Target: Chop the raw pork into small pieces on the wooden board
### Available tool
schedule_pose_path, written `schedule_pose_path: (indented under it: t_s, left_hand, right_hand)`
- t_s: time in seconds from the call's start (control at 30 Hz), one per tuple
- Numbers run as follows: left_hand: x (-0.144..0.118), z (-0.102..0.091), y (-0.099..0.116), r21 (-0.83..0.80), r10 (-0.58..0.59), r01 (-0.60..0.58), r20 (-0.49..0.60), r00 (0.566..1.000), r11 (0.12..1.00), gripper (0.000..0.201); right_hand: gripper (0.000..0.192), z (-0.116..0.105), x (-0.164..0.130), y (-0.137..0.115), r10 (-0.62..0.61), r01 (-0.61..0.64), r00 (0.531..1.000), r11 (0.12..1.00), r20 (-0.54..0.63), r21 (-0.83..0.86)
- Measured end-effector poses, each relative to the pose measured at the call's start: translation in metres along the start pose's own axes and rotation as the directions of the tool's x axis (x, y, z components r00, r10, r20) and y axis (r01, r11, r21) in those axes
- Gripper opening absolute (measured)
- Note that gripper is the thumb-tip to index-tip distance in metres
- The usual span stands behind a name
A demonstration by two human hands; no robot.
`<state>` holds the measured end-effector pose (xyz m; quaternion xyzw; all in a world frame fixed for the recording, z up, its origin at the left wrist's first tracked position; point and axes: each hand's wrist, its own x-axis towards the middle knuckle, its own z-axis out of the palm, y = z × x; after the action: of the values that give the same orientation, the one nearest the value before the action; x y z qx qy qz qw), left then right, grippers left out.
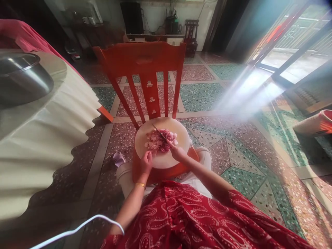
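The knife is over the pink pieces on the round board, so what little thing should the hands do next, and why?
Probably bring the knife down through the heap of pink pieces. The right hand grips it with the blade slanting over the heap, the left hand rests at the near edge of the round board, and many pieces still look chunky.

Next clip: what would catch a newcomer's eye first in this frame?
Probably the red wooden chair at centre, with a round cutting board on its seat holding a pile of chopped pink meat. The right hand holds a knife over the pile, and the left hand rests at the board's near edge. A steel pot sits on the cloth-covered table at far left.
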<state>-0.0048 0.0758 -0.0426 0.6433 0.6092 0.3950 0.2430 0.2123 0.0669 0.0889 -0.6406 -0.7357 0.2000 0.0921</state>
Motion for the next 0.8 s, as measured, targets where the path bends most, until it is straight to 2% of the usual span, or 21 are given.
schedule_pose_path:
  t_s: [0.07, 0.13, 0.2, 0.23, 0.27, 0.4, 0.53, 0.67, 0.73, 0.8]
  left_hand:
    - [0.001, 0.001, 0.000, -0.018, 0.015, -0.015, 0.001, 1.000, 1.000, 0.031]
    - [-0.001, 0.002, 0.002, -0.026, 0.011, -0.011, 0.004, 1.000, 1.000, 0.030]
    - [-0.002, 0.003, 0.005, -0.025, -0.022, 0.022, 0.010, 1.000, 0.999, 0.029]
    - [-0.003, 0.004, 0.006, -0.023, -0.033, 0.033, 0.018, 0.999, 0.999, 0.030]
    - [-0.004, 0.004, 0.007, -0.019, -0.036, 0.037, 0.023, 0.999, 0.999, 0.029]
    - [-0.005, 0.003, 0.012, -0.028, -0.041, 0.041, 0.015, 0.999, 0.999, 0.029]
    - [-0.008, -0.002, 0.020, -0.115, -0.016, 0.017, 0.013, 1.000, 0.993, 0.029]
    - [0.001, -0.026, 0.014, -0.127, -0.121, 0.117, -0.026, 0.992, 0.985, 0.031]
    - [0.017, -0.049, -0.007, -0.101, -0.178, 0.172, -0.053, 0.983, 0.980, 0.033]
    - [0.039, -0.077, -0.041, -0.042, -0.233, 0.230, -0.111, 0.966, 0.972, 0.034]
  right_hand:
    - [0.051, 0.002, -0.001, 0.005, 0.035, -0.037, 0.998, 0.999, 0.049, 0.033]
    - [0.052, 0.001, -0.004, 0.009, 0.003, 0.004, 0.997, 0.995, -0.073, 0.097]
    - [0.053, 0.001, -0.006, 0.013, -0.051, 0.086, 0.975, 0.984, -0.217, 0.155]
    - [0.053, 0.004, -0.007, 0.015, -0.056, 0.101, 0.967, 0.979, -0.248, 0.176]
    - [0.053, 0.007, -0.007, 0.018, -0.045, 0.092, 0.971, 0.977, -0.236, 0.191]
    - [0.052, 0.020, -0.006, 0.028, 0.030, -0.025, 0.999, 0.987, -0.029, 0.159]
    - [0.053, 0.021, -0.006, 0.029, -0.009, 0.016, 0.998, 0.995, -0.069, 0.101]
    - [0.054, 0.033, -0.013, 0.029, -0.007, 0.008, 0.999, 1.000, -0.045, 0.020]
    - [0.054, 0.041, -0.017, 0.032, 0.018, -0.018, 1.000, 1.000, -0.016, -0.010]
    - [0.055, 0.047, -0.020, 0.035, 0.057, -0.057, 0.998, 0.998, -0.004, -0.012]
